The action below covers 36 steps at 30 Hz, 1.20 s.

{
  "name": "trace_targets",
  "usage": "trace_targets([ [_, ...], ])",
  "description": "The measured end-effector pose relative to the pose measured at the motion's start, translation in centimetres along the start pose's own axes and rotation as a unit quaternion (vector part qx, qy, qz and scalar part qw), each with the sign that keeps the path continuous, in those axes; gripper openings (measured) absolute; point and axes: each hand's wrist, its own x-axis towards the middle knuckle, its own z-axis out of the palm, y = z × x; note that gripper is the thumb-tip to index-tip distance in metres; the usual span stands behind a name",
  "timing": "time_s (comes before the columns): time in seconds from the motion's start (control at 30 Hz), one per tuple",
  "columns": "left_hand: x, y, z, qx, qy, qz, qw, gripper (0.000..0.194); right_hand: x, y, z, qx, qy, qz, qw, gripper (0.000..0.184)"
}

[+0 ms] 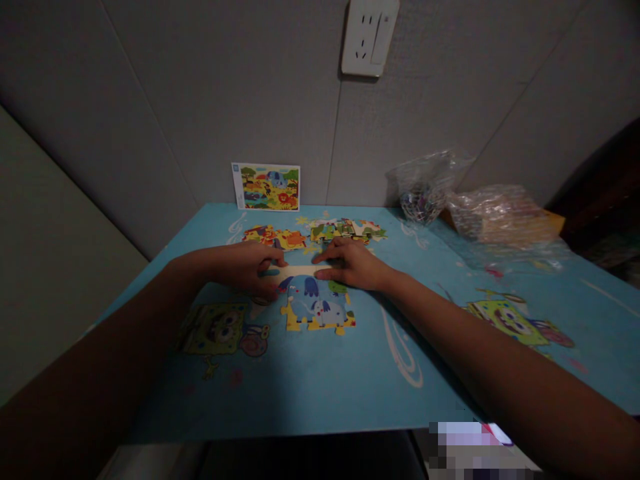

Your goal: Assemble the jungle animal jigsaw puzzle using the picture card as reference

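A partly joined jigsaw puzzle (313, 303) showing blue elephants lies flat on the table, with tabs along its lower edge. A pale strip runs across its top. My left hand (253, 263) is bent round the puzzle's upper left corner, its fingertips on the pieces. At the upper right, my right hand (353, 263) grips the pale strip's edge between thumb and forefinger. Beyond my hands lie a pile of orange and yellow puzzle pieces (275, 238) and a pile of green and white pieces (347, 230).
A picture card (270, 187) leans against the grey wall, showing jungle animals. Clear plastic bags (505, 217) lie at the back right of the blue cartoon-print table (320, 393). A socket plate (370, 37) is on the wall above.
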Motion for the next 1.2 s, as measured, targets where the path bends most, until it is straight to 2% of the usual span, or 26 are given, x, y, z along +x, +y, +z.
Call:
trace_targets([
  [0.5,0.2,0.3,0.2,-0.01,0.012,-0.025,1.0,0.046,0.0,0.0,0.0,-0.001,0.002,0.002,1.0,0.036],
  [0.57,0.4,0.4,0.2,0.001,0.021,-0.024,0.999,0.039,0.0,0.0,0.0,0.0,0.002,0.004,1.0,0.036],
  [0.67,0.8,0.4,0.3,0.033,0.046,-0.038,0.998,0.016,0.1,0.1,0.1,0.003,0.003,0.006,1.0,0.036],
  [0.73,1.0,0.4,0.3,0.049,0.06,-0.047,0.996,0.01,0.1,0.2,0.2,0.006,0.005,0.005,1.0,0.035],
  [0.93,1.2,0.2,0.6,0.049,0.081,-0.035,0.995,0.024,0.1,0.1,0.1,0.008,0.001,0.004,1.0,0.035],
  [1.2,1.7,0.5,0.9,0.027,0.099,-0.062,0.993,0.028,0.1,0.0,0.0,0.006,0.004,0.004,1.0,0.036],
])
